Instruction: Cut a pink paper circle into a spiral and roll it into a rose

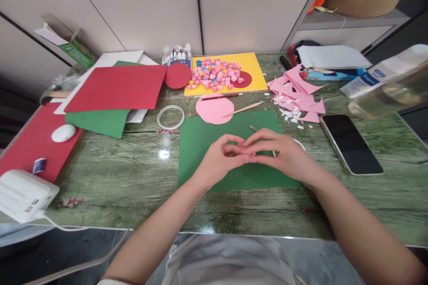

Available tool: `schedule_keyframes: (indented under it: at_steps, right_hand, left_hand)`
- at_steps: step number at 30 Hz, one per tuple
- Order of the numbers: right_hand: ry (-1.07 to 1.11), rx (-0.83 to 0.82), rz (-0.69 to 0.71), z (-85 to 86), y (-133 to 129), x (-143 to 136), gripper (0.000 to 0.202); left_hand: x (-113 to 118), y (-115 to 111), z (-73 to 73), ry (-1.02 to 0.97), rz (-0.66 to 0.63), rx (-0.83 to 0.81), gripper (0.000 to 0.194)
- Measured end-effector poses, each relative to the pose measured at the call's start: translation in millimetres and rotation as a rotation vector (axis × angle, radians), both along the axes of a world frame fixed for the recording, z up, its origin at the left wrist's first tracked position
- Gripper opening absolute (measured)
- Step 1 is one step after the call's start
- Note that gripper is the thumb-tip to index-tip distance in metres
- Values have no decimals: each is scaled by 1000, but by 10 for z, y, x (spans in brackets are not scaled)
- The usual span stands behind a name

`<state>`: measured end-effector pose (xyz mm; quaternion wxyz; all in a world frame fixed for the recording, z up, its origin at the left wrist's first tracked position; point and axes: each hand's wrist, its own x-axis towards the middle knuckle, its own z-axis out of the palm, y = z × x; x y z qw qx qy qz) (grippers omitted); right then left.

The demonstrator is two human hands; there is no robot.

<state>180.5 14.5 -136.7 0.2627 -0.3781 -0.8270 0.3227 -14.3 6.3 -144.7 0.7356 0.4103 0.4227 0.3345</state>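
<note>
Between their fingertips, my left hand point(219, 158) and my right hand point(282, 149) hold a small pink paper piece point(251, 156), mostly hidden by the fingers. Both are closed on it above a green sheet point(214, 178). Under my right hand lie what look like scissors point(254, 128); a metal tip and part of a white handle show. Just beyond the sheet are a pink paper circle point(214, 112), a pointed wooden stick point(248, 108) and a dark red pencil point(222, 96). Farther back, many small pink paper rolls point(216, 73) cover part of a yellow sheet point(257, 64).
Pink paper scraps point(297, 93) and a phone point(352, 144) lie to the right, near a clear bottle point(391, 93). A tape roll point(170, 117), red sheets point(117, 87), a white mouse-like object point(63, 133) and a white charger point(28, 196) with a cable are left.
</note>
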Motion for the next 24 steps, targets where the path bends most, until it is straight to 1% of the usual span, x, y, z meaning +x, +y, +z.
schedule_keyframes:
  at_steps: [2, 4, 7, 12, 15, 19, 22, 24]
  right_hand:
    - [-35, -17, 37, 0, 4, 15, 11]
    - [-47, -9, 51, -3, 5, 19, 10]
    - [-27, 45, 16, -12, 1, 5, 9]
    - [-13, 162, -74, -41, -17, -59, 7]
    - [-6, 217, -121, -64, -32, -102, 4]
    - [-1, 266, -155, -91, -46, -138, 4]
    - [-12, 257, -166, -95, -47, -144, 4]
    - [-13, 246, -147, -83, -44, -133, 5]
  left_hand:
    - [-14, 5, 12, 63, -55, 24, 34]
    - [-19, 8, 18, 109, -76, 53, 33]
    - [-11, 5, 1, 79, -36, 58, 30]
    - [25, -13, -54, -87, 76, -16, 30]
    - [43, -18, -61, -135, 131, -49, 30]
    - [58, -19, -39, -166, 146, -88, 31]
    - [63, -22, -27, -170, 136, -83, 32]
    - [62, -24, -27, -144, 132, -73, 31]
